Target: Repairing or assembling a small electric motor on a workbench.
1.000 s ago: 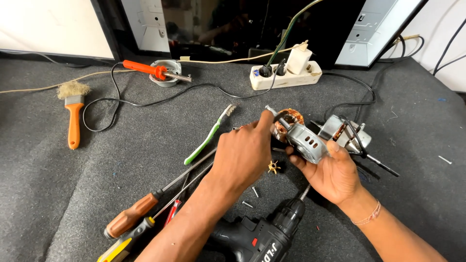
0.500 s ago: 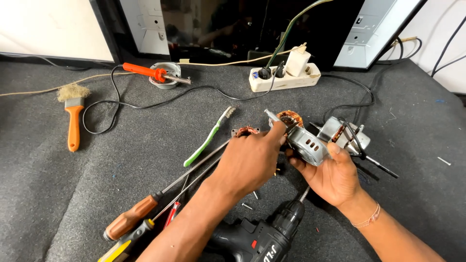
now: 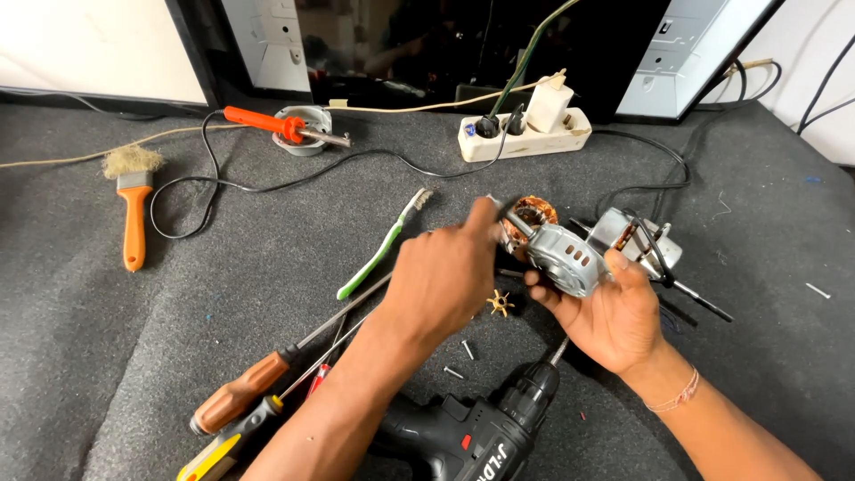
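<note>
Your left hand [image 3: 445, 281] covers the near end of the small motor [image 3: 557, 254], so what its fingertips pinch there stays hidden; only the forefinger shows, stretched onto the shaft by the copper windings. Your right hand [image 3: 610, 316] cups the grey slotted metal housing from below, fingers curled round it, held above the middle of the mat [image 3: 178, 294]. The cordless drill [image 3: 481, 428] is cut off at the near edge. The mat is dark grey felt-like cloth (dusty, speckled), running back to white and black panels. A second motor part [image 3: 637, 240] lies just behind your right hand. A green toothbrush [image 3: 383, 245] and an orange-handled brush [image 3: 134, 209] lie left; a white power strip [image 3: 525, 134] sits at the far edge.
</note>
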